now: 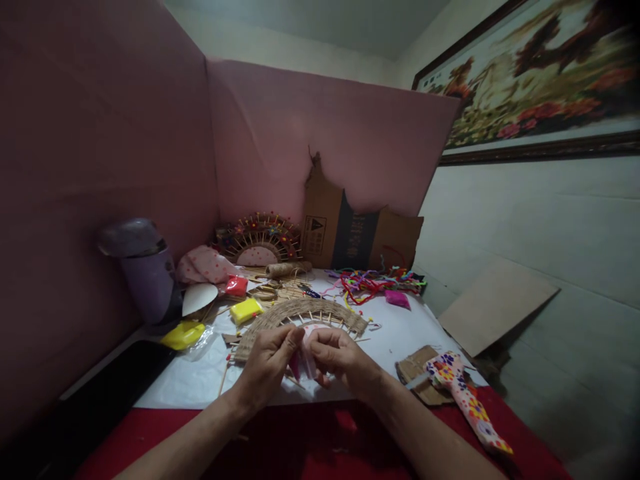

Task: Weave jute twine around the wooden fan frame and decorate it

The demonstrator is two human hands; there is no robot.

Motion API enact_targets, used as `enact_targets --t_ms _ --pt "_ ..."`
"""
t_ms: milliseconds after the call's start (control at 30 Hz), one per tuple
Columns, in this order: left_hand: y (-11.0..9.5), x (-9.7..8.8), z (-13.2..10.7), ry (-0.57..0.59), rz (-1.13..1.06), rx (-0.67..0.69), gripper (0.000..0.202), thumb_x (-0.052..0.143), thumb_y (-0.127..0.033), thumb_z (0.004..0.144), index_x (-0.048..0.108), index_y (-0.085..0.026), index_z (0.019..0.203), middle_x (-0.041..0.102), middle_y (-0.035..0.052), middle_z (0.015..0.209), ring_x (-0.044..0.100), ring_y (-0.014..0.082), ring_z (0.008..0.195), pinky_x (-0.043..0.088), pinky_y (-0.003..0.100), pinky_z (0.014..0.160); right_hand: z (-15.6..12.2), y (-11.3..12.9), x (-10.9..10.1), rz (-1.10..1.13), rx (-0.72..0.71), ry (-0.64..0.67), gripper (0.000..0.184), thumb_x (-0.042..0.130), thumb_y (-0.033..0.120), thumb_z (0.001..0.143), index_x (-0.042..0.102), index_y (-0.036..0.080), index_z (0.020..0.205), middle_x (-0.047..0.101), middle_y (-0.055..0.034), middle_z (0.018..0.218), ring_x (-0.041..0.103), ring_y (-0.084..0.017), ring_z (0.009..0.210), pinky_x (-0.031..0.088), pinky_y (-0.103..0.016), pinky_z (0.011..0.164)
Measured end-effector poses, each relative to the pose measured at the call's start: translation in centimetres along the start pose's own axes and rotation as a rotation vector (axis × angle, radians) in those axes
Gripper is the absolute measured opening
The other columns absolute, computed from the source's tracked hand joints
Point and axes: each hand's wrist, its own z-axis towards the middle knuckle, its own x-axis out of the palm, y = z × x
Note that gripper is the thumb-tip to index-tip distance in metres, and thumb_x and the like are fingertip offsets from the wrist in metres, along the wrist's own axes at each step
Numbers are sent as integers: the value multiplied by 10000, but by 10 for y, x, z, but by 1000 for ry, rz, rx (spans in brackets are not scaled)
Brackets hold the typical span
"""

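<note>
My left hand (269, 365) and my right hand (339, 360) meet over the white sheet (400, 330), fingers pinched together on a small pink piece (301, 365) held between them. Just behind my hands lies a half-round woven arch of twine and wooden sticks (300, 315). A few loose sticks lie beside my left hand.
A flower-patterned glue gun (467, 399) lies on cardboard at the right. Coloured pipe cleaners (375, 281), yellow clay packs (245, 310), a twine spool (285, 269), a finished beaded arch (260, 240), a purple jar (145, 270) and a cardboard box (360, 233) stand behind.
</note>
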Motion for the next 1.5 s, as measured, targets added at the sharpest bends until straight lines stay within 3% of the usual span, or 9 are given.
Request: enact_targets --t_ms 233,467,667,1100,1500 --pt "4 -3 2 -35 146 98 429 396 -412 868 425 -167 517 433 -36 493 385 85 474 290 208 464 0 2 3 -125 -57 -46 241 624 354 725 545 129 692 515 25 544 455 -60 423 345 -162 376" --pt "10 -3 7 -37 363 113 421 382 -390 868 451 -169 516 463 -24 487 423 104 484 289 229 493 1 1 7 -449 -237 -184 88 536 186 732 542 153 651 489 35 556 430 -69 483 347 -190 459" --pt "12 -3 9 -35 408 151 393 381 -379 871 465 -173 547 478 -25 517 432 108 504 296 233 517 0 1 5 -712 -354 -197 169 455 136 773 515 173 620 474 30 559 432 -92 538 340 -208 520" --pt "12 -3 10 -14 289 158 416 380 -397 873 450 -171 530 448 -32 505 392 102 500 289 226 496 5 -4 -1 -356 -192 -105 230 512 356 775 522 161 655 459 57 448 387 -62 371 297 -184 369" --pt "11 -4 9 -23 288 171 423 364 -402 873 423 -175 521 418 -33 493 385 98 485 296 221 483 3 -3 1 -334 -222 -77 281 513 389 793 544 153 644 459 55 448 398 -60 369 298 -191 375"
